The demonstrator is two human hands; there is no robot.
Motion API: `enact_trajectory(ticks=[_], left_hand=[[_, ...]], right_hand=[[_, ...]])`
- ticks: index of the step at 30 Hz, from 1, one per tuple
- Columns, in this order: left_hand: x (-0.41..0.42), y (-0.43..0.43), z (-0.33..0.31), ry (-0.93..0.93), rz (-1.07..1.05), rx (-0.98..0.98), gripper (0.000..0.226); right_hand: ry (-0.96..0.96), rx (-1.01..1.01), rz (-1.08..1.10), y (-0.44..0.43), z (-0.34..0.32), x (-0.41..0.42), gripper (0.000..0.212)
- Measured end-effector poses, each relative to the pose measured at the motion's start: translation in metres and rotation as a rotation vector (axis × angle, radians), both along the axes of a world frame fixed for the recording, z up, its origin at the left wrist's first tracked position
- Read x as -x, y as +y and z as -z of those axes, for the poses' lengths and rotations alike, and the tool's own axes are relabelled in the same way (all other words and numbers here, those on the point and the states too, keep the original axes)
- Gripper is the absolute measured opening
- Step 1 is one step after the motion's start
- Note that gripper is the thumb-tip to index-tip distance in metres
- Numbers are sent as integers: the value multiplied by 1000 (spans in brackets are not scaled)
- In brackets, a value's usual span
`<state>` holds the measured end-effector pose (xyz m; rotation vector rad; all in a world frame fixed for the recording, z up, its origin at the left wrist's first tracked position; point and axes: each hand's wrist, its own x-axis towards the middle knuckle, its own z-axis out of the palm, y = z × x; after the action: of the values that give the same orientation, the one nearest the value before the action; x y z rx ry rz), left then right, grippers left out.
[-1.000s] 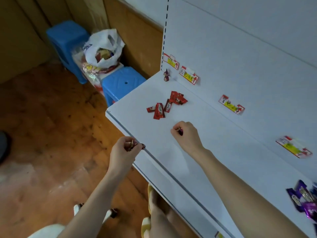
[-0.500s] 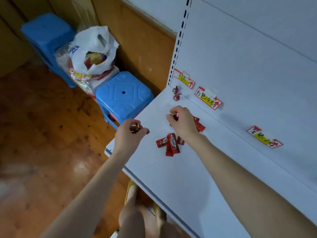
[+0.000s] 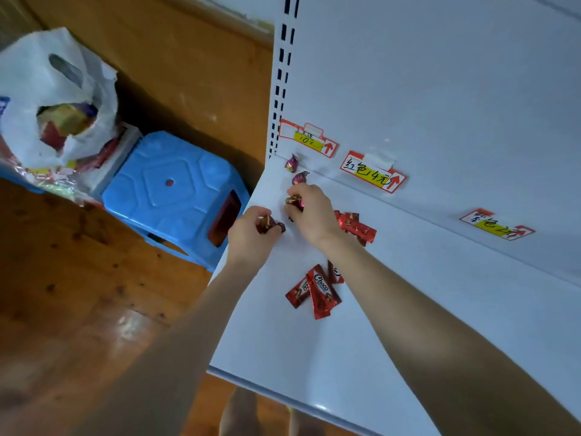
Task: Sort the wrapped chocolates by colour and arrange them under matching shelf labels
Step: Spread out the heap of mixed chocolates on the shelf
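Observation:
My left hand [image 3: 251, 231] grips dark red foil-wrapped chocolates [image 3: 271, 225] at the left end of the white shelf [image 3: 314, 357]. Just right of it, my right hand [image 3: 311, 212] pinches another dark red foil chocolate [image 3: 294, 201]. Two dark red foil chocolates [image 3: 291, 162] [image 3: 300, 177] lie in the back left corner under the first label [image 3: 309, 138]. Red bar wrappers [image 3: 356, 226] lie under the second label [image 3: 372, 171], partly hidden by my right wrist. More red "Choco" bars [image 3: 317, 291] lie nearer the front. A third label [image 3: 496, 225] is stuck further right.
Left of the shelf a blue plastic stool [image 3: 169, 190] stands on the wooden floor [image 3: 78, 294]. A white plastic bag [image 3: 59, 99] with packets sits on another stool behind it. A wooden wall panel [image 3: 195, 67] backs them. The shelf's front edge [image 3: 283, 398] runs above my feet.
Both hands have travelled with their chocolates from the shelf's front edge to its back left corner, close to the two foil chocolates. The view has closed in on the labels.

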<state>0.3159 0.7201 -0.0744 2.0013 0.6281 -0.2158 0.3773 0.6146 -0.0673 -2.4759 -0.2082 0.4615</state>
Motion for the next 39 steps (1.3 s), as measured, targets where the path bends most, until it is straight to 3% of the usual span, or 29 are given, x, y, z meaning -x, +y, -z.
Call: enact_trajectory(ticks=[3,5,6,12,16,20,26,39], left_hand=[[3,-3,1,-18,99,-73,8],[6,-5,2,-30,122,-101,16],[8,-5,2,-31,119,-108,8],[12,-13,2,-44,167,-210,41],[16,-14,-5,-72,207,-300,42],[28,-21,-25,-214,402,-404,35],[55,-60,-64,-401,722,-353,15],[150,-291,-99,-515,1170,-320,27]], right_hand=[[13,-29,25,3,3,-3,36],[12,-43,27,7,4,-5,37],[12,-41,23,9,4,-5,37],[-11,-17,20,5,-2,-1,35],[-77,-36,47,-10,-16,7,32],[-85,-40,103,-40,-33,28,27],[-110,18,256,-121,-59,88,26],[-118,154,770,-383,-99,272,32]])
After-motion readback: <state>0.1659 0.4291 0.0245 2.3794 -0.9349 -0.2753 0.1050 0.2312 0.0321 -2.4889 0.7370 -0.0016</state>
